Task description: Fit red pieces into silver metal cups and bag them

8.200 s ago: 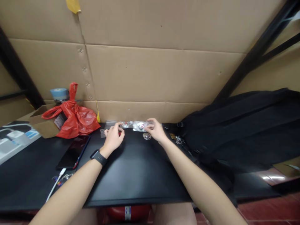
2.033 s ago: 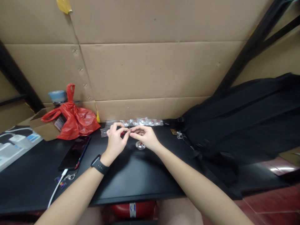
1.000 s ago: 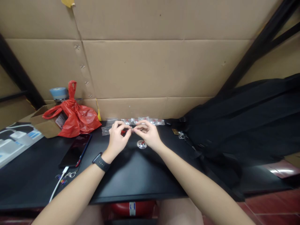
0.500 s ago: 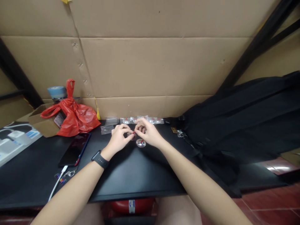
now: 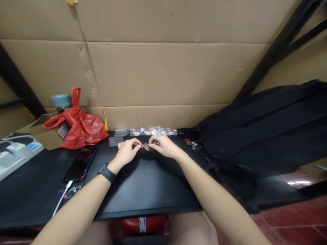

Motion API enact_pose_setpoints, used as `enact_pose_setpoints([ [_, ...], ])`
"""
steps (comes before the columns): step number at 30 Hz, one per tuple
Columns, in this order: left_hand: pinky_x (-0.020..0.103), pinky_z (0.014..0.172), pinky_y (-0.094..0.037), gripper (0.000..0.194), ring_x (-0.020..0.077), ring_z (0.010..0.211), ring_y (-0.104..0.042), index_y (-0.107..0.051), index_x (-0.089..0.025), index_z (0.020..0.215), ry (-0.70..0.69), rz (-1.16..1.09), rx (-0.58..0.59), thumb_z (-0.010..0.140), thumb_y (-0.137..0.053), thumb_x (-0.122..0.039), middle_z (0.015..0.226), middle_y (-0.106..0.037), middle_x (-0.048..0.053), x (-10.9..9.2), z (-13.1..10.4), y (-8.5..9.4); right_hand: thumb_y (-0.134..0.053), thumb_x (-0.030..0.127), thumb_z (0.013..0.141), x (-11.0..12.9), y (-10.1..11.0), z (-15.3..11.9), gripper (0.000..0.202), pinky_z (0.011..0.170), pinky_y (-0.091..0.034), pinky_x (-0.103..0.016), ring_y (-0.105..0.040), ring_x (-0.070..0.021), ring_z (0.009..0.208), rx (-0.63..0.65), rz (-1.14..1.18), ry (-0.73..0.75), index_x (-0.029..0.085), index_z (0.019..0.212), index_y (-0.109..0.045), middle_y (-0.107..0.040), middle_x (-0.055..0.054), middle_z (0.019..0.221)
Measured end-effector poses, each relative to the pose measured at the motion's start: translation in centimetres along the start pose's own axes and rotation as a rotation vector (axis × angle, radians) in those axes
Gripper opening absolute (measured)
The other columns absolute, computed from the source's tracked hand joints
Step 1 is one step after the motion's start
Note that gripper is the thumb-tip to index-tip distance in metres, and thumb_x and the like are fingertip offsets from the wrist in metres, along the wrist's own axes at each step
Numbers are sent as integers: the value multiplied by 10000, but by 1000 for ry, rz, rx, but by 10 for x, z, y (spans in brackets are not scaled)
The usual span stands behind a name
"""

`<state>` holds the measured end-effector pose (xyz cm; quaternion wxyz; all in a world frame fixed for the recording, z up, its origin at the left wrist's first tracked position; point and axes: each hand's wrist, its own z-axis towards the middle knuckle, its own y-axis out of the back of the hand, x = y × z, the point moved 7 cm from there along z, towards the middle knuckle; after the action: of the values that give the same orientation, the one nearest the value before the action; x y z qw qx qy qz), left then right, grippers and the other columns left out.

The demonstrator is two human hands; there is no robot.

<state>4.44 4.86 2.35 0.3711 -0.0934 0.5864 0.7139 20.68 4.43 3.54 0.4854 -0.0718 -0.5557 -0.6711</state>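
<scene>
Above the black desk, my left hand is closed in a pinch on a small clear round disc with a red part; the fingers hide most of it. My right hand pinches a second clear round disc, also with a bit of red at the fingertips. The two discs face each other, very close together; whether they touch I cannot tell. Just behind the hands lies a row of clear packets with shiny round pieces and red bits inside. Flat clear plastic bags lie behind my left hand.
At left are a phone with a white cable, a power strip, a small cardboard box and a red plastic bag. A black backpack fills the right side. Cardboard walls the back.
The disc that lay on the desk below my hands is gone from there, and my right hand now holds a disc. My hands have moved slightly apart.
</scene>
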Motion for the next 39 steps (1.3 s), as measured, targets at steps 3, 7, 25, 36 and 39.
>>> enact_pose_setpoints([
  [3, 338, 830, -439, 121, 211, 900, -686, -660, -249, 923, 20, -135, -34, 890, -569, -322, 914, -751, 1, 4, 1, 0, -608, 263, 874, 2, -3, 2, 92, 635, -516, -280, -676, -169, 687, -89, 220, -32, 188, 821, -620, -691, -40, 792],
  [7, 316, 827, -489, 144, 206, 902, -705, -656, -235, 907, 1, -271, -84, 880, -582, -356, 917, -751, 15, 7, 3, -1, -640, 396, 868, -7, -16, 3, 213, 659, -564, -297, -717, -188, 739, -135, 385, -110, 188, 879, -601, -697, -44, 824],
  [25, 339, 850, -467, 177, 223, 964, -662, -665, -248, 989, -81, 59, 1, 892, -561, -354, 1012, -728, 32, 0, -2, 3, -823, 385, 690, -14, -26, 1, 426, 611, -550, -269, -686, -155, 659, -37, 523, -222, 206, 1046, -672, -713, -33, 924],
  [36, 483, 958, -390, 423, 348, 1182, -549, -564, -156, 1288, 353, 739, 54, 890, -449, -242, 1303, -585, 188, 72, -1, 34, -756, 385, 713, -18, -4, 1, 385, 647, -471, -262, -585, -96, 610, -133, 361, -222, 187, 1025, -646, -672, -51, 1065],
  [39, 500, 970, -368, 459, 361, 1201, -531, -569, -193, 1310, 393, 734, 47, 905, -460, -377, 1309, -573, 180, 79, 3, 39, -750, 409, 710, -21, 1, 0, 424, 622, -459, -264, -576, -119, 615, -127, 335, -245, 178, 1049, -642, -675, -39, 928],
])
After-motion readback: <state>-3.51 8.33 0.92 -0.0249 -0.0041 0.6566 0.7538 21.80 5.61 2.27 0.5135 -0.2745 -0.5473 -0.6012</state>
